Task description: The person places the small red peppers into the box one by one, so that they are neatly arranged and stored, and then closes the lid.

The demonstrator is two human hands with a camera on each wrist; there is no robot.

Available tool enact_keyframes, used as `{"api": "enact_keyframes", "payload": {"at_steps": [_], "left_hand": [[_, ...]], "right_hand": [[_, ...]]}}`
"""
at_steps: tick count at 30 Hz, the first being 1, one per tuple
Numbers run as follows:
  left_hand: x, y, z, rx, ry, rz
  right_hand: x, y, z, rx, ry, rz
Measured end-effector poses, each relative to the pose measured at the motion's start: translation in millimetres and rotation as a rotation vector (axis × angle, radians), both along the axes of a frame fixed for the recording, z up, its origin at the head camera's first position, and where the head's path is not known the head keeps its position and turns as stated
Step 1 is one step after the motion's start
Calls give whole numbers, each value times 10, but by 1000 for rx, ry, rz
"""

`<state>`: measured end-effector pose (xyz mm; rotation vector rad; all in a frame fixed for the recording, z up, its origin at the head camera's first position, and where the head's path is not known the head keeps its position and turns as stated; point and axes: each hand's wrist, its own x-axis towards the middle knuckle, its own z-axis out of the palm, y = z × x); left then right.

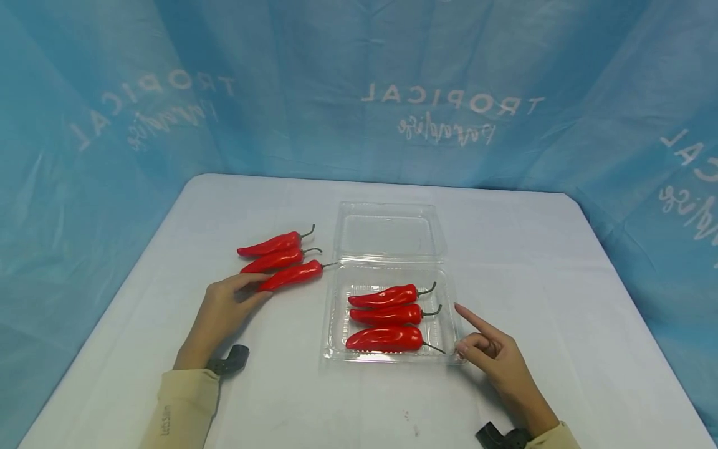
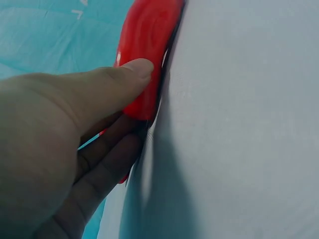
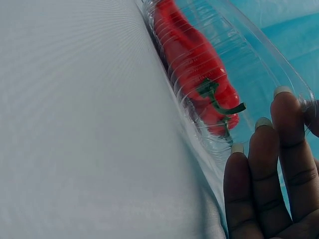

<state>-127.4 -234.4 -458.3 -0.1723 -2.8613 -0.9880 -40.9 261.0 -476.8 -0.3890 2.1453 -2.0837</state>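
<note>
My left hand [image 1: 227,310] pinches the tip of the nearest red chili pepper [image 1: 293,275] on the left; in the left wrist view the thumb [image 2: 137,69] lies against this pepper [image 2: 149,45]. Just beyond it lie two more red chili peppers [image 1: 273,244], stems to the right. A clear plastic clamshell container [image 1: 336,337] stands with its lid folded back, holding three red chili peppers [image 1: 384,338] side by side. With the index finger stretched out, my right hand [image 1: 499,355] pinches the rim at the container's near right corner, where its fingers [image 3: 259,164] show in the right wrist view.
A white cloth [image 1: 561,280] covers the table under everything. The container's transparent lid [image 1: 387,234] lies flat toward the far edge. Blue printed curtains [image 1: 314,75] hang behind and along both sides of the table.
</note>
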Motion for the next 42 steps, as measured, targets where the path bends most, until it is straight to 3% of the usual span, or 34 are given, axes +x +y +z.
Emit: {"api": "enact_keyframes", "payload": {"at_steps": [6,14,22,32,38,42], "left_hand": [[9,0,11,5,-19,2],[13,7,14,-20,80,-13],[32,3,62,-18,109,14],[131,-160,241,93,279,87],[171,-135,350,232,350,64],[152,-57,369,231,353,35]], "right_hand": [[-4,3,-9,-3,6,6],[-1,8,-33,1,11,-3],[5,10,-25,-9,13,4],[-2,8,-19,-3,4,1],[1,11,-20,4,2,-1],[-4,8,-19,2,6,-3]]}}
